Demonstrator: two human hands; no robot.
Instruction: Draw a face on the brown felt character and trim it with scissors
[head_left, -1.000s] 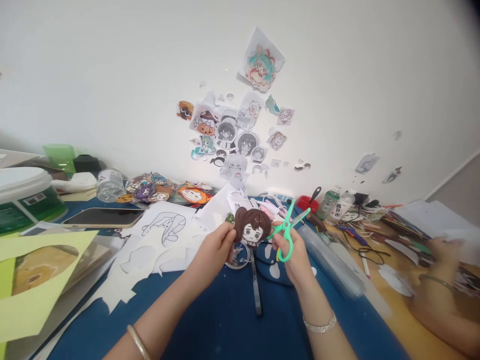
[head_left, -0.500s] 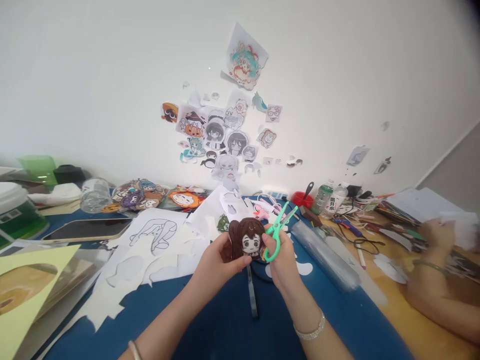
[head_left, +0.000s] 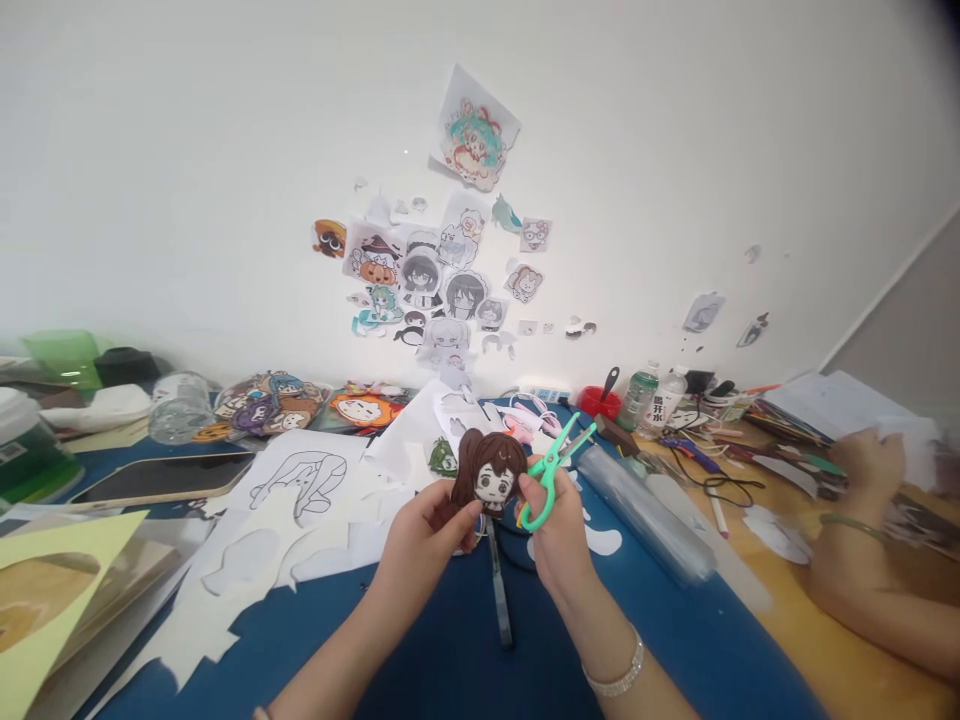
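Note:
Between my hands is a cartoon-head cutout (head_left: pixel 491 470) with brown hair and a side ponytail. My left hand (head_left: pixel 431 535) pinches it at its lower left edge, thumb in front. Green-handled scissors (head_left: pixel 551 475) hang from my right hand (head_left: pixel 555 520), blades apart and pointing up and away to the right. The fingers of that hand also come up against the cutout's right edge. Below the cutout a dark pen (head_left: pixel 501 600) lies on the blue table mat (head_left: pixel 420 640). Just behind it is a small green cartoon cutout (head_left: pixel 444 457).
Cut paper sheets (head_left: pixel 300 520) and a phone (head_left: pixel 161 478) lie at left, beside a green-and-white tub (head_left: pixel 30 450). A clear plastic roll (head_left: pixel 649 515) lies at right. Bottles (head_left: pixel 641 398) and a red bowl (head_left: pixel 598 402) stand behind. Another person's hand (head_left: pixel 874 470) touches papers at far right.
My left hand has shifted from the cutout's upper left side to its lower edge. The scissors stay in my right hand. The whole view has swung slightly to the right.

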